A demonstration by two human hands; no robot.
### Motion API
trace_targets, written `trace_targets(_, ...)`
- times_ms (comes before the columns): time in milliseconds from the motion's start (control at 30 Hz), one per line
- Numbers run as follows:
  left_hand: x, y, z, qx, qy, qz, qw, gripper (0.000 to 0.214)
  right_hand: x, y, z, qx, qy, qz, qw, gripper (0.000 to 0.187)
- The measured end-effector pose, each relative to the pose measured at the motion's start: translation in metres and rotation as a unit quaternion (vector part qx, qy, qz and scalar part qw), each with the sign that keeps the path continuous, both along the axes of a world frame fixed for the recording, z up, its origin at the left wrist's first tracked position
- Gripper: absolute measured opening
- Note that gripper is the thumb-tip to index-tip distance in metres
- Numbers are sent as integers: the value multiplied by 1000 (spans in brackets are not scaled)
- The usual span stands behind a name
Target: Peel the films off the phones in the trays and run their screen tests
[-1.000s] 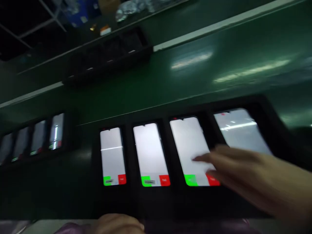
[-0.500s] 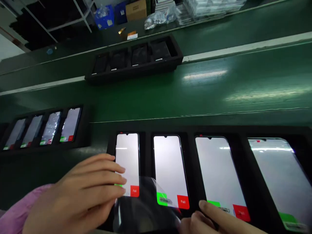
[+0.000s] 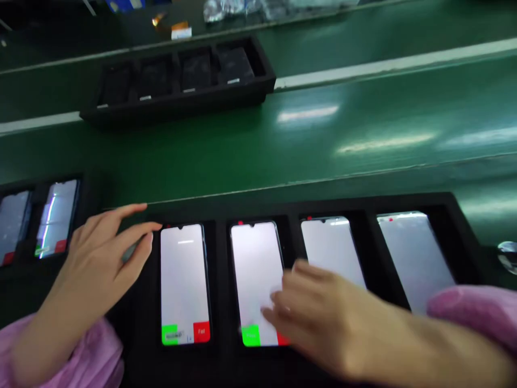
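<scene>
My left hand (image 3: 109, 245) is open, its fingers spread at the upper left corner of a lit smartphone (image 3: 183, 285) in a black foam tray (image 3: 220, 302). That phone's white screen has a green box and a red "Fail" box along the bottom. Over the lower right part of a second lit phone (image 3: 256, 264) is my right hand (image 3: 319, 312), smeared by motion with bent fingers. Whether it touches the screen or holds anything I cannot make out. My right hand and forearm partly cover a third phone (image 3: 329, 242) and a fourth phone (image 3: 416, 253).
At the left, another black tray (image 3: 91, 215) holds lit phones (image 3: 60, 213). Across the green bench (image 3: 194, 156), a black tray (image 3: 173, 105) with dark items straddles a pale strip (image 3: 363, 70). Clear plastic bags (image 3: 230, 8) lie at the back. A shiny round object (image 3: 508, 256) sits far right.
The view has shifted. My left hand has moved from the first phone's lower part to its upper left corner. My right hand reaches over the second phone. The clear film between my hands no longer shows.
</scene>
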State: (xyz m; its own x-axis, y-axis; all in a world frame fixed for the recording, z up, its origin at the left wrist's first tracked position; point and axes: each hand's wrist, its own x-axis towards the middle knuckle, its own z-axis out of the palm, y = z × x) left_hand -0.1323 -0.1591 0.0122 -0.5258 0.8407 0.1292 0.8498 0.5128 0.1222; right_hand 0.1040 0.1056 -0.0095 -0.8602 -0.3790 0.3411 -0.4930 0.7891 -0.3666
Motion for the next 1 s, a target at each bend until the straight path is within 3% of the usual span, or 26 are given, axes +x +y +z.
trace_targets(133,-4,12,-6,-5,-38,11,999,26,-35,29,4,-65,-68,-199,975,11)
trace_targets(200,-5,15,-5,-5,-63,22,998,27,-41,34,5,-38,-112,-268,956,8)
trace_targets(267,-6,15,-2,-14,-98,29,995,27,-40,32,6,34,-124,-309,942,14)
trace_targets(400,-6,14,0,-24,-98,16,995,29,-34,20,6,104,-99,-286,947,23)
trace_targets(767,-4,18,-14,81,-43,-37,995,22,-34,20,1,51,-111,-279,953,23)
trace_targets(900,-3,18,-1,91,-63,-68,991,21,-30,22,8,29,-67,-286,955,18)
trace_targets(1000,13,0,19,23,-186,-68,980,26,-18,17,17,-6,-37,-276,960,17)
